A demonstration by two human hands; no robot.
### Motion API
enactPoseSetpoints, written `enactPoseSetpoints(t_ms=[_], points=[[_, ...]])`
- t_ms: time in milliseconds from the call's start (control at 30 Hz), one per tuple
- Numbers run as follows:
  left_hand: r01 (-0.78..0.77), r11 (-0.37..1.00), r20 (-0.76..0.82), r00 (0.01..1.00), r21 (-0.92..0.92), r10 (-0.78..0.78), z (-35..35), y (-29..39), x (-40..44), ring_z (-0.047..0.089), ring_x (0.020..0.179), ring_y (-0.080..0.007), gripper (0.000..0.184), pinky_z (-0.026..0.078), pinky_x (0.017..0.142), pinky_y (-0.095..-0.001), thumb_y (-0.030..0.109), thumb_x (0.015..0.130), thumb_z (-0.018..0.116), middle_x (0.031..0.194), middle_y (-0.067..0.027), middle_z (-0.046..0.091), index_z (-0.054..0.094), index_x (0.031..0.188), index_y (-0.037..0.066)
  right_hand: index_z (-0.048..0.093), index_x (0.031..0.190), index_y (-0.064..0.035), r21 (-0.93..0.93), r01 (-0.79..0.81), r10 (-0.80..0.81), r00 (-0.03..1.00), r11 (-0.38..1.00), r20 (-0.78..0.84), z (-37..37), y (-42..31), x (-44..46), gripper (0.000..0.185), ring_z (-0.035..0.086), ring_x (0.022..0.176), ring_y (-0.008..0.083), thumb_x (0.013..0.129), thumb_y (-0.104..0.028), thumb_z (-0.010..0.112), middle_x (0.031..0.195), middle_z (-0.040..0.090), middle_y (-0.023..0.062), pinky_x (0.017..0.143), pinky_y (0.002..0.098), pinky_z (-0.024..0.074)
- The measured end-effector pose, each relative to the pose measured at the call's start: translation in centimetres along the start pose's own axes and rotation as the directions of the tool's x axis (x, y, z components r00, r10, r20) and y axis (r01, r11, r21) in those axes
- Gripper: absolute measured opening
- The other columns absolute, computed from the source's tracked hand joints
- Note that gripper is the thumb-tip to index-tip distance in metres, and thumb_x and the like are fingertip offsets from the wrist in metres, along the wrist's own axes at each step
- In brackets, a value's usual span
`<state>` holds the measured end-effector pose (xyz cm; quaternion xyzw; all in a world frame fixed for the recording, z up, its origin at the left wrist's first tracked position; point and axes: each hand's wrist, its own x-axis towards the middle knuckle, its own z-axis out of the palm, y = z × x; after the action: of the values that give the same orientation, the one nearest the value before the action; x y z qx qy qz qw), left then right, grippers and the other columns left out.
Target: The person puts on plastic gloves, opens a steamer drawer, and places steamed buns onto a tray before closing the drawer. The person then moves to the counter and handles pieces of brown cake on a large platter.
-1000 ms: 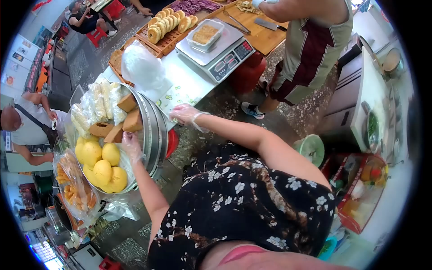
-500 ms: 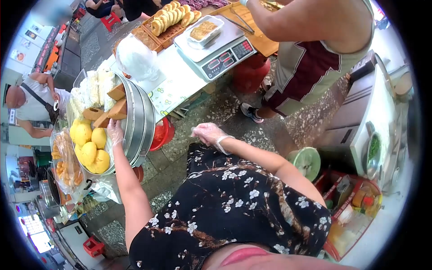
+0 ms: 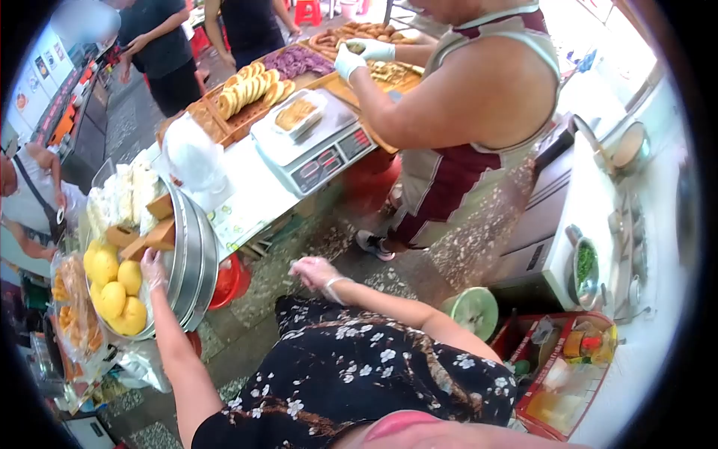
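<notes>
My left hand (image 3: 154, 269), in a clear plastic glove, reaches into a round metal steamer (image 3: 196, 251). Its fingers are stretched out and lie against the lower edge of the brown cake wedges (image 3: 161, 234); no firm grip on a wedge shows. Round yellow buns (image 3: 112, 299) are piled just left of that hand. White bagged food (image 3: 123, 196) stands behind the wedges. In front of my body hangs my right hand (image 3: 318, 274), also gloved, over the floor. Its fingers are curled in, with nothing visible in them.
Beyond the steamer, a scale (image 3: 314, 142) bears a plastic tray (image 3: 299, 114) of food. Sliced golden rounds (image 3: 247, 88) fill a wooden tray. A co-worker (image 3: 479, 97) in white gloves handles food at the table. A green bucket (image 3: 473, 313) and a red crate (image 3: 557, 367) are at right.
The view has swung, so the steamer and table sit further left and lower. The co-worker's gloved hands now show. My left hand stays by the wedges; my right hand remains curled.
</notes>
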<state>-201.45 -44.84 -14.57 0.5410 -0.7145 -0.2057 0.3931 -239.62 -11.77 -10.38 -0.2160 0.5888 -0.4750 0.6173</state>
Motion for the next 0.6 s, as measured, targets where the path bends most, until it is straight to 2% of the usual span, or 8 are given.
enactPoseSetpoints(t_ms=[67,133,267,333,367,400,467,600], points=[[-0.039,0.993,-0.072,0.997,-0.112,0.031,0.3,-0.1,0.2,0.052,0.065,-0.0113,0.010,0.045,0.062,-0.0288,0.008,0.086,0.062,0.074,-0.0023,0.062,0.064,0.092,0.000,0.066,0.083,-0.0095,-0.036,-0.016,0.017,1.000,0.999,0.009,0.1,0.1,0.0,0.027,0.043,0.044,0.0082,0.094,-0.034,0.059,0.055,0.050,-0.0010,0.041,0.0242,0.0349],[0.303,0.896,0.087,0.953,-0.326,-0.291,-0.3,0.0,0.3,0.053,0.064,-0.0105,0.011,0.044,0.059,-0.0272,0.008,0.086,0.060,0.074,-0.0007,0.062,0.065,0.093,0.001,0.065,0.081,-0.0096,-0.051,-0.049,0.052,0.998,0.997,0.048,0.4,0.3,-0.3,0.027,0.042,0.042,0.0087,0.094,-0.033,0.059,0.053,0.048,-0.0008,0.040,0.0243,0.0343],[0.277,0.920,0.104,0.961,-0.277,-0.257,-0.6,0.7,-0.3,0.054,0.064,-0.0086,0.015,0.044,0.059,-0.0247,0.009,0.086,0.058,0.075,0.0011,0.062,0.066,0.095,0.002,0.064,0.079,-0.0097,-0.083,-0.072,0.080,0.993,0.994,0.087,0.5,1.4,-0.4,0.027,0.042,0.040,0.0093,0.094,-0.031,0.057,0.051,0.047,-0.0007,0.038,0.0246,0.0336],[-0.013,0.998,-0.002,1.000,0.066,0.013,-0.6,1.4,-0.4,0.062,0.069,-0.0231,0.016,0.047,0.062,-0.0344,0.011,0.083,0.060,0.077,-0.0121,0.065,0.066,0.095,0.002,0.063,0.078,-0.0098,-0.059,-0.063,0.068,0.994,0.996,0.087,0.4,1.2,-0.4,0.027,0.042,0.040,0.0095,0.094,-0.031,0.057,0.051,0.046,-0.0009,0.038,0.0247,0.0336],[-0.151,0.957,-0.018,0.987,0.247,0.160,-0.5,1.9,-0.3,0.066,0.071,-0.0303,0.017,0.049,0.063,-0.0392,0.012,0.082,0.061,0.078,-0.0187,0.067,0.066,0.095,0.002,0.063,0.078,-0.0098,-0.060,-0.063,0.068,0.994,0.996,0.086,0.2,0.9,-0.3,0.027,0.042,0.040,0.0095,0.094,-0.031,0.057,0.051,0.046,-0.0009,0.038,0.0247,0.0336],[-0.151,0.957,-0.017,0.987,0.246,0.160,-0.3,1.9,-0.4,0.066,0.071,-0.0303,0.017,0.049,0.063,-0.0392,0.012,0.082,0.061,0.078,-0.0187,0.067,0.066,0.095,0.002,0.063,0.078,-0.0098,-0.050,-0.087,0.090,0.995,0.995,0.052,0.2,0.4,-0.4,0.027,0.041,0.040,0.0094,0.094,-0.031,0.058,0.051,0.047,-0.0010,0.038,0.0246,0.0335],[-0.197,0.846,-0.017,0.972,0.496,0.236,0.0,2.0,-0.3,0.065,0.077,-0.0392,0.015,0.050,0.066,-0.0487,0.016,0.082,0.061,0.080,-0.0252,0.065,0.064,0.089,0.003,0.063,0.078,-0.0102,-0.016,-0.083,0.084,0.996,0.996,0.024,0.2,0.3,-0.2,0.026,0.040,0.041,0.0092,0.093,-0.032,0.059,0.052,0.047,-0.0010,0.038,0.0245,0.0320],[-0.145,0.790,-0.027,0.979,0.596,0.200,1.0,1.0,-0.1,0.065,0.071,-0.0398,0.014,0.050,0.063,-0.0516,0.020,0.081,0.061,0.076,-0.0210,0.066,0.059,0.084,0.006,0.063,0.080,-0.0100,0.013,-0.044,0.044,0.999,0.999,0.011,0.4,1.1,0.3,0.024,0.040,0.041,0.0091,0.091,-0.031,0.061,0.052,0.047,-0.0012,0.039,0.0246,0.0302]])
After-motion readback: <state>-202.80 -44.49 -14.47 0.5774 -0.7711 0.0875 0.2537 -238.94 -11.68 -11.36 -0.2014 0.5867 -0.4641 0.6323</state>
